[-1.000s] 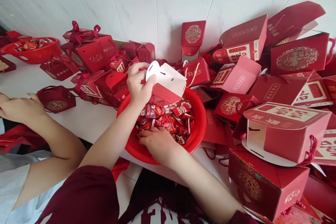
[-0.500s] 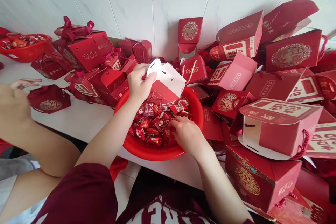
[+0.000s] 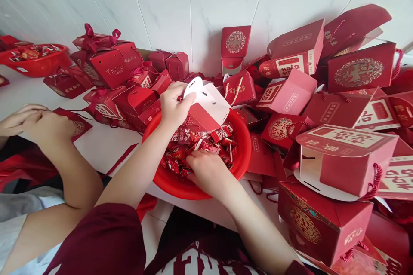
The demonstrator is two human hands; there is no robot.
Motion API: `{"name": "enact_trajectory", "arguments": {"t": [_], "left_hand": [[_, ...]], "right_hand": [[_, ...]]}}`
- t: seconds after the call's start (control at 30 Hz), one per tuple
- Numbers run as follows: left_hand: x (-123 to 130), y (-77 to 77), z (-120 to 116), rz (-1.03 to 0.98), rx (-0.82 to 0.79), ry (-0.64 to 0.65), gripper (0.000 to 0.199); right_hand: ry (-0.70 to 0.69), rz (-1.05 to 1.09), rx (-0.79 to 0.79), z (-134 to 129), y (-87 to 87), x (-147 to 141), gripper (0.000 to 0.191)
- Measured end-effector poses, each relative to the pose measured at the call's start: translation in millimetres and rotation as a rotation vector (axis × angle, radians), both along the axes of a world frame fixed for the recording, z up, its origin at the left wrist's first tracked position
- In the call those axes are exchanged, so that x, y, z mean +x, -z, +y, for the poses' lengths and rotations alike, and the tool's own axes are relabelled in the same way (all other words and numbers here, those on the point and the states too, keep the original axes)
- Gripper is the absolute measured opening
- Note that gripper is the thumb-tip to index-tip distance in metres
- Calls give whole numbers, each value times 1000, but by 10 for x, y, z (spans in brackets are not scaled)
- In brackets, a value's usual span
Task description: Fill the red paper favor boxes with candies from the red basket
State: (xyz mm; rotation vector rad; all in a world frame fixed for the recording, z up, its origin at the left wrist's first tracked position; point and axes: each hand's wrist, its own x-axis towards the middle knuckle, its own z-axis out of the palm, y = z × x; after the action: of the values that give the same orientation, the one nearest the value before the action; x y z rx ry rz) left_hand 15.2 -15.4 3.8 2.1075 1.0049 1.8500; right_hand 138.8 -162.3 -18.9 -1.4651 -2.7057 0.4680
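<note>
My left hand [image 3: 174,104] grips the side flap of a red paper gift box [image 3: 205,114] with a white inside. This box is tilted over a red plastic basin [image 3: 246,142], its white slotted flaps facing up. Inside the basin lie many red-wrapped candies [image 3: 176,154]. Down among the candies is my right hand [image 3: 206,172], back upward, fingers curled together; anything under its fingertips is hidden.
Folded red gift boxes [image 3: 342,163] are piled along the right side. Ribbon-tied boxes [image 3: 108,66] stack up left of the basin. At far left, another person's hands [image 3: 48,124] are beside a dark red box [image 3: 80,125]. A second candy basin [image 3: 41,64] stands beyond. White tiled wall [image 3: 161,8] runs behind.
My right hand has moved left and toward me across the candies, its fingers curling in. My left hand still holds the box over the basin. The other person's hands have come together.
</note>
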Motion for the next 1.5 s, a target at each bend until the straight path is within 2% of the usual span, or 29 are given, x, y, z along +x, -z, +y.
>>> {"name": "enact_trajectory", "arguments": {"t": [0.1,0.23,0.4,0.5,0.6,0.83,0.97,1.17,1.3,1.4,1.5], "left_hand": [[-10,-13,-15,28,-40,34,12],[-29,11,19,70,-127,97,7],[-39,150,147,71,-310,298,40],[-34,203,178,117,-388,370,43],[-18,200,161,132,-388,404,45],[3,164,84,138,-341,376,39],[3,189,100,11,-237,390,40],[-94,193,199,-111,-92,215,58],[-233,294,241,-71,-19,152,55],[-271,362,200,-52,9,130,50],[-223,315,94,-42,65,136,55]], "right_hand": [[-22,-66,-58,45,32,-113,20],[-22,-78,-76,61,82,-116,21],[-42,-34,-44,10,78,3,21],[-26,13,9,-22,62,111,18],[18,104,72,-46,37,251,19],[74,297,171,-143,-116,543,8],[110,344,150,-216,-167,634,6],[241,333,92,-254,-58,656,6],[244,435,40,-271,15,628,20],[225,484,63,-283,10,638,27],[195,540,105,-310,-33,677,31]]}}
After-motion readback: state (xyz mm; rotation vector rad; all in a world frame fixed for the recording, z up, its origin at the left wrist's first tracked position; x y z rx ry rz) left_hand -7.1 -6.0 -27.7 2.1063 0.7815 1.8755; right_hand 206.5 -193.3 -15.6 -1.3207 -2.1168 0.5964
